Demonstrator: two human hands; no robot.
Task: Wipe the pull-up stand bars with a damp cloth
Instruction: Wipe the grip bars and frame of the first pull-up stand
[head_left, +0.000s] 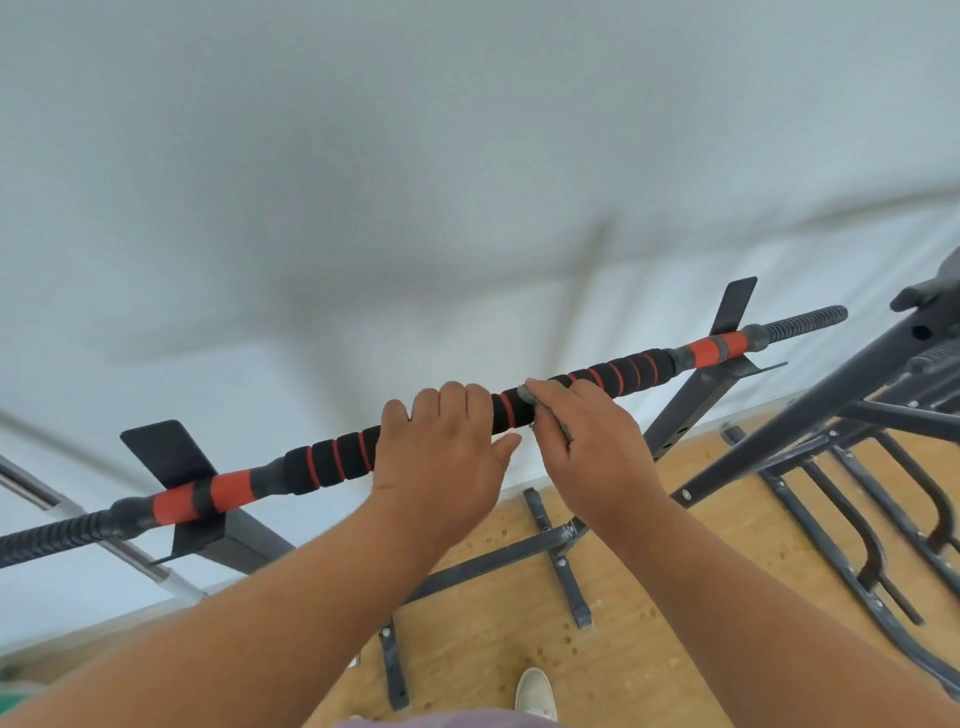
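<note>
White wall behind hands (441, 447) gripping bar (322, 462).

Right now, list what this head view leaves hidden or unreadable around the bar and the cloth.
- Grey cloth: mostly covered by the right hand; dampness can't be judged.
- Foam-padded pull-up bar: the middle stretch sits behind the left hand; its left end is cut off by the frame edge.
- Stand base: partly hidden by both forearms.
- Dirt on the bar: too fine to see.
</note>
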